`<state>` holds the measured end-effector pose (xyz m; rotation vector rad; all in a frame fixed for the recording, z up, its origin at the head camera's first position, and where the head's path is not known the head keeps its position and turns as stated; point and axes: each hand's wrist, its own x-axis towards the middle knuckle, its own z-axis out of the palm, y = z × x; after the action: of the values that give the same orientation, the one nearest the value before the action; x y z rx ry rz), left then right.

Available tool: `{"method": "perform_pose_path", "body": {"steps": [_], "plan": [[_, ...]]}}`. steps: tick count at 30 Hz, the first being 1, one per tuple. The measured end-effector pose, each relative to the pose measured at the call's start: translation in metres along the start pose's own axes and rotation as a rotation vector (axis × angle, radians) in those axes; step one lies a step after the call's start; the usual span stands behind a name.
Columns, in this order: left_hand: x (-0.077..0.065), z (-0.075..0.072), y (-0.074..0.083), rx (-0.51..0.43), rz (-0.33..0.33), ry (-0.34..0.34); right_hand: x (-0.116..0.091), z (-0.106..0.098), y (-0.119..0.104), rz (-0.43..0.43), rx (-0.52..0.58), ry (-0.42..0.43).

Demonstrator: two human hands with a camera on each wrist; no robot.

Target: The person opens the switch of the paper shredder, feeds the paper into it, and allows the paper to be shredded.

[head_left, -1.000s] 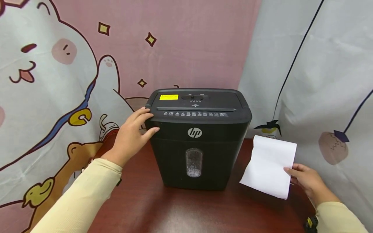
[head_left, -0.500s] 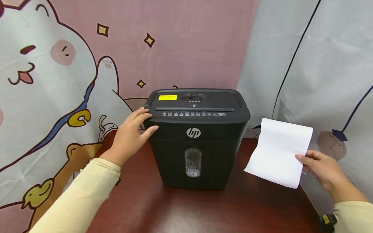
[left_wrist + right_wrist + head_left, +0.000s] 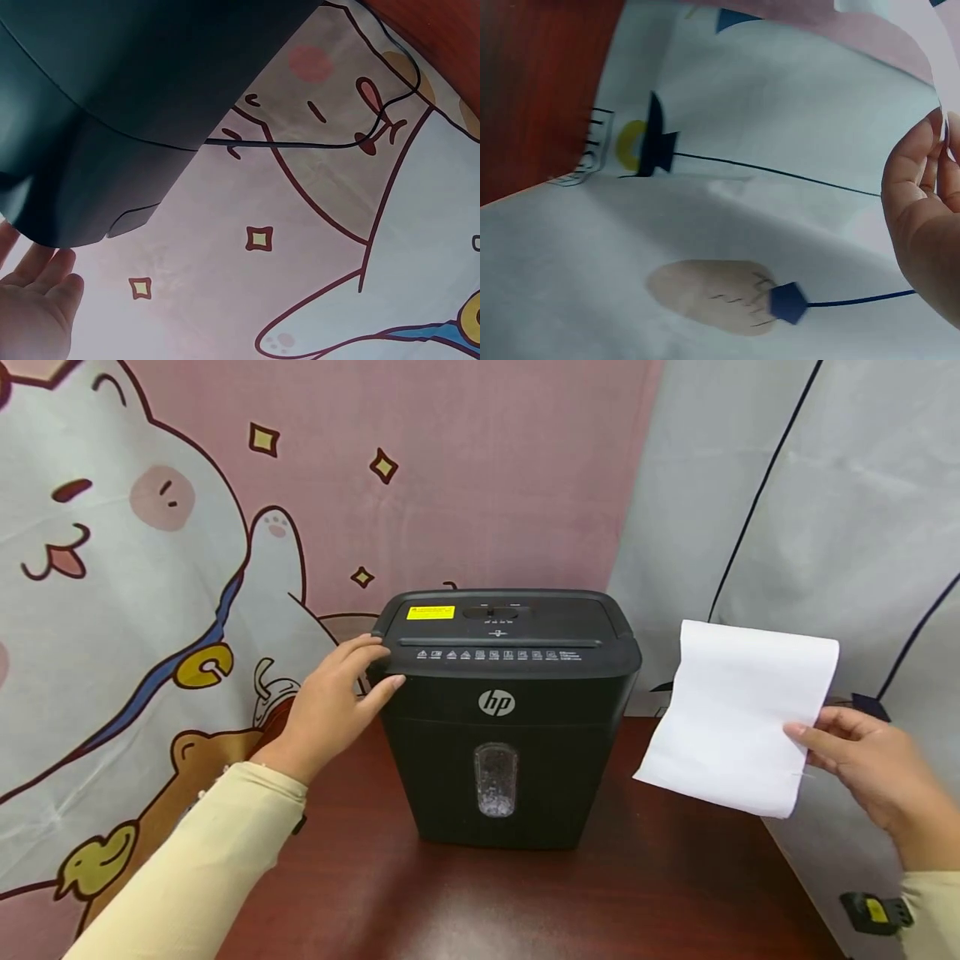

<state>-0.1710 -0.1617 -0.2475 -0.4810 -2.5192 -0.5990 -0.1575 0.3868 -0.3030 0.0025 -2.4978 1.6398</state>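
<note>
A black HP paper shredder (image 3: 442, 760) stands upright on the table, its feed slot on top and shredded paper showing through the front window. My left hand (image 3: 326, 710) rests at its upper left corner, fingers on the lid's edge and thumb by the front face. In the left wrist view the fingertips of my left hand (image 3: 37, 300) touch the shredder's edge (image 3: 67, 150). To the right of the shredder, my right hand (image 3: 881, 768) pinches a blank white sheet of paper (image 3: 735, 718) by its right edge, held above the table. The sheet's top edge curls slightly.
The reddish-brown table (image 3: 465, 902) runs up to a cartoon-printed pink and white cloth (image 3: 487, 468) behind and at both sides. A black power cord (image 3: 300, 145) leads away from the shredder in the left wrist view.
My right hand has lifted the sheet of paper up and to the right, higher beside the shredder. The left hand stays at the shredder's corner.
</note>
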Motion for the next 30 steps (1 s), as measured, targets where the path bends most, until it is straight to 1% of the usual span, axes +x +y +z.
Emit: {"method": "perform_pose_path", "body": {"steps": [2, 7, 11, 14, 18, 22, 25, 28, 30], "plan": [[0.001, -0.001, 0.001, -0.003, 0.002, 0.004, -0.001, -0.002, -0.007, -0.007, 0.014, 0.009], [0.004, -0.005, 0.006, -0.012, 0.010, 0.013, -0.005, -0.003, -0.023, -0.028, -0.009, 0.026], [0.006, -0.009, 0.011, -0.022, 0.007, 0.009, -0.006, 0.000, -0.037, -0.075, -0.045, 0.046], [0.009, -0.012, 0.016, -0.031, 0.010, -0.002, -0.006, 0.004, -0.048, -0.091, -0.072, 0.069], [0.012, -0.018, 0.023, -0.036, 0.032, -0.012, -0.003, 0.008, -0.066, -0.117, -0.078, 0.061], [0.018, -0.024, 0.032, -0.036, 0.058, -0.012, 0.000, 0.015, -0.085, -0.148, -0.031, 0.017], [0.023, -0.028, 0.038, -0.038, 0.063, -0.024, 0.005, 0.020, -0.097, -0.159, 0.099, -0.033], [0.028, -0.033, 0.045, -0.042, 0.055, -0.049, 0.010, 0.025, -0.110, -0.155, 0.134, -0.049], [0.032, -0.036, 0.049, -0.046, 0.046, -0.064, 0.013, 0.029, -0.119, -0.151, 0.126, -0.042]]}}
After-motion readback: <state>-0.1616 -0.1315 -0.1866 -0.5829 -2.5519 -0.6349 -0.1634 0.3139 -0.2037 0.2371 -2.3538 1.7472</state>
